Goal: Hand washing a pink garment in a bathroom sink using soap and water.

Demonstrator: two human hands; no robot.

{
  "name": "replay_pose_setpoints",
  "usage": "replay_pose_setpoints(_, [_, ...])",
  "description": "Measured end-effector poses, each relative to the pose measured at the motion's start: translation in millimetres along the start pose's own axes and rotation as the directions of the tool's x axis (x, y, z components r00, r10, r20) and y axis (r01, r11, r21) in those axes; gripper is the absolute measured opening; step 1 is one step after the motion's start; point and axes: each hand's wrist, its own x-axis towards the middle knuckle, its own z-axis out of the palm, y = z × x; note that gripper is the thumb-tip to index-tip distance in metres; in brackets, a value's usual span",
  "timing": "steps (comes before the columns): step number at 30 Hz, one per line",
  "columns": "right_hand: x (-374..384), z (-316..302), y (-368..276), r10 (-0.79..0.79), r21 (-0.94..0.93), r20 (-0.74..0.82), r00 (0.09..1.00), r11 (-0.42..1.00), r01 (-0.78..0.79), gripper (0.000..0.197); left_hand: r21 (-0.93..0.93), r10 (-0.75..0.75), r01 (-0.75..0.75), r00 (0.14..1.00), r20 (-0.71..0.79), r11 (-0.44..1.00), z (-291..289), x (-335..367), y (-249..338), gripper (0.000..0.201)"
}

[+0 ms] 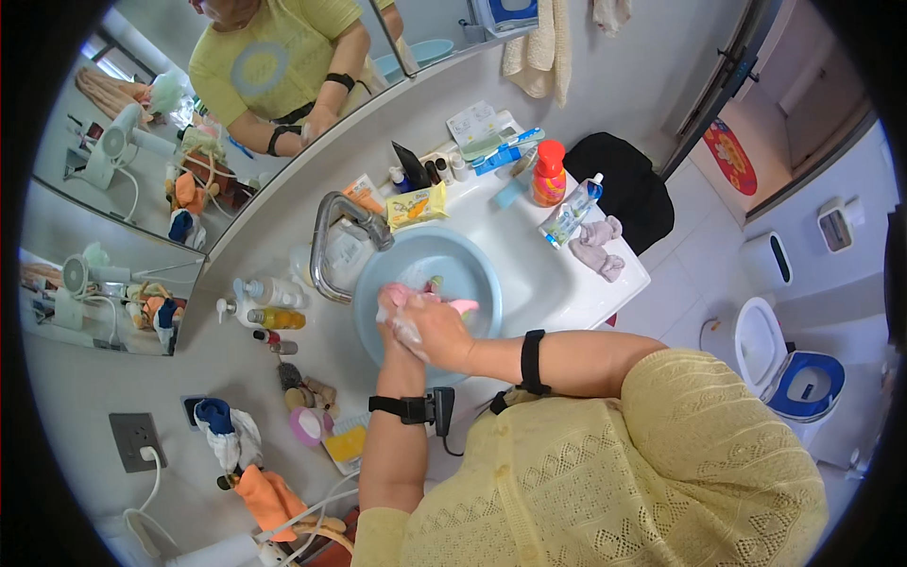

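Over a light blue basin (pixel 484 260) in the white sink, both hands are pressed together around a wet pink cloth (pixel 464 306). My left hand (pixel 399 328) is closed on it and covered in white suds. My right hand (pixel 440 333) lies across the left one, its fingers wrapped over the cloth. Part of the pink fabric sticks out to the right, and a small greenish part (pixel 434 283) shows beyond the fingers. Most of the cloth is hidden, so I cannot tell its exact kind.
A chrome faucet (pixel 326 250) arches over the basin's far left rim. Pump bottles (pixel 269 291) stand left. A yellow packet (pixel 416 206) lies behind. On the right counter are a red bottle (pixel 549 175), a toothpaste tube (pixel 573 213) and greyish-pink socks (pixel 597 248).
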Motion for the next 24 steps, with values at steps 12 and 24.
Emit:
replay_pose_setpoints(12, [30.4,8.4,17.3,-0.024,-0.083,0.096,0.995,0.996,0.032,0.018,-0.129,-0.032,0.017,0.993,-0.117,0.991,78.8,-23.2,34.2,0.031])
replay_pose_setpoints(24, [48.5,4.0,36.3,0.107,-0.073,0.175,0.979,0.993,-0.096,0.014,-0.148,-0.063,0.031,0.973,-0.221,0.988,119.1,-33.3,38.6,0.029])
